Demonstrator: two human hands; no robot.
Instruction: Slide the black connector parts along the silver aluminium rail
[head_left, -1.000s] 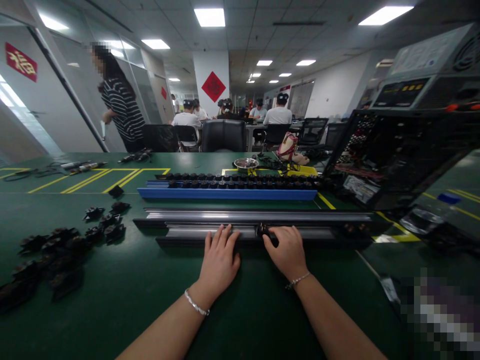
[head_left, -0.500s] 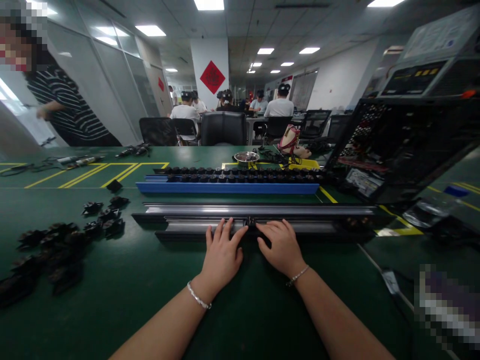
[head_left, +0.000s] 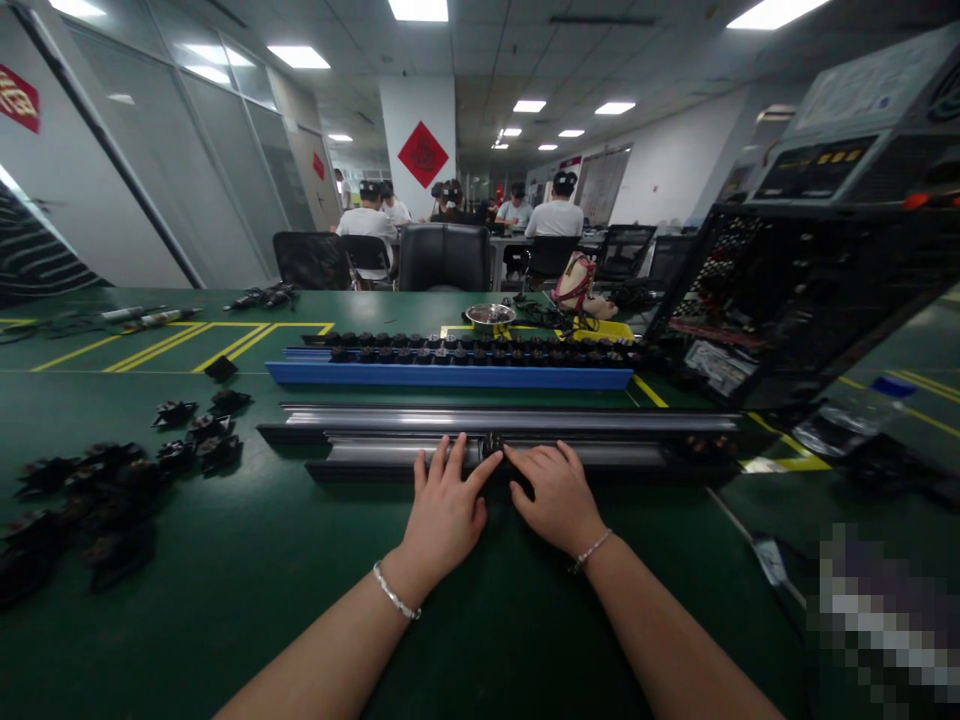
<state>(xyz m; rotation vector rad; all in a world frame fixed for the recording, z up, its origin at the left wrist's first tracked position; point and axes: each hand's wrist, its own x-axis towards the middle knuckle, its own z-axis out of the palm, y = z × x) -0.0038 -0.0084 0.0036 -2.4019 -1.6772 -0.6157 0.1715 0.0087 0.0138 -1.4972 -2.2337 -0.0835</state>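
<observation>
A long black rail with a silvery channel (head_left: pixel 375 452) lies crosswise in front of me. In that channel sits a small black part (head_left: pixel 492 441), whose exact kind I cannot make out. My left hand (head_left: pixel 446 505) is open, its spread fingers resting on the near rail and the index fingertip at the small part. From the other side, my right hand (head_left: pixel 559 500) lies over the rail, open, with its index fingertip close to the same part. Several dark pieces show near the channel's right end (head_left: pixel 705 448). A second silvery rail (head_left: pixel 390 418) runs parallel just behind.
Behind the rails is a blue rail (head_left: pixel 450 375) with rows of black parts. Loose black parts (head_left: pixel 112 470) are scattered at left. An open computer case (head_left: pixel 750 300) stands at right, near a clear plastic container (head_left: pixel 855 420). A metal bowl (head_left: pixel 490 315) sits farther back.
Both index fingertips have come closer together around the small black part, which now sits slightly further left. The person in stripes has moved mostly out of view at left.
</observation>
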